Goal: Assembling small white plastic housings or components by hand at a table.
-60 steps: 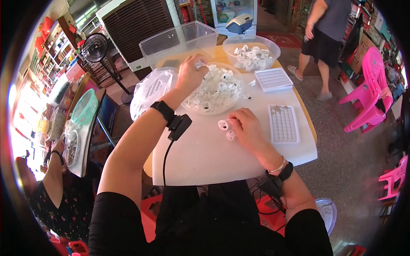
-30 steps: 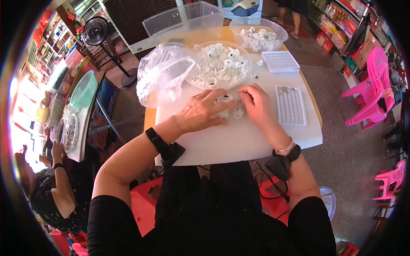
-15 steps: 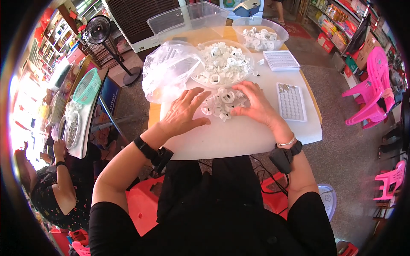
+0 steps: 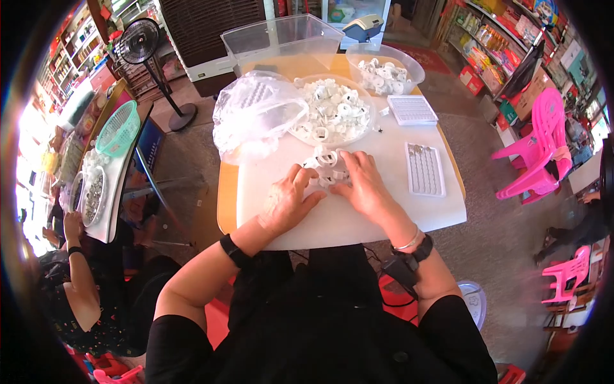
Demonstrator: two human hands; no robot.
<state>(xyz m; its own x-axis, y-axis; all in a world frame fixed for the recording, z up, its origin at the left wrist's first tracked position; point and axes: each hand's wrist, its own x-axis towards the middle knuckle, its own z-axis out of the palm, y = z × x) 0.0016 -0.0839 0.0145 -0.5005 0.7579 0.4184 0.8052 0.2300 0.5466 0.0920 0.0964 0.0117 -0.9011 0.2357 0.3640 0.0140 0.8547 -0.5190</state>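
Note:
A small heap of white ring-shaped plastic parts [image 4: 327,159] lies on the white sheet in front of me. My left hand [image 4: 285,203] curves along its near left side, fingers bent, thumb apart, the fingertips at the parts. On the right side, my right hand [image 4: 364,192] cups the heap with its fingers stretched forward and the thumb reaching inward. Neither hand lifts a part; the palms partly hide the heap's edges. Just beyond is a round clear tray [image 4: 370,128] piled with similar white parts.
A clear plastic bag [image 4: 252,115] sits left of the tray. At the right are a white slotted tray [image 4: 425,169] with small pieces at one end and stacked white trays [image 4: 412,110]. Behind stand a clear bowl [image 4: 416,70] of parts and a clear bin [image 4: 281,41]. Another person [image 4: 80,288] works at left.
Both hands have drawn closer together around the heap, which is more compact now. My left fingers are more bent. The view has shifted, so the table appears slightly lower and further left.

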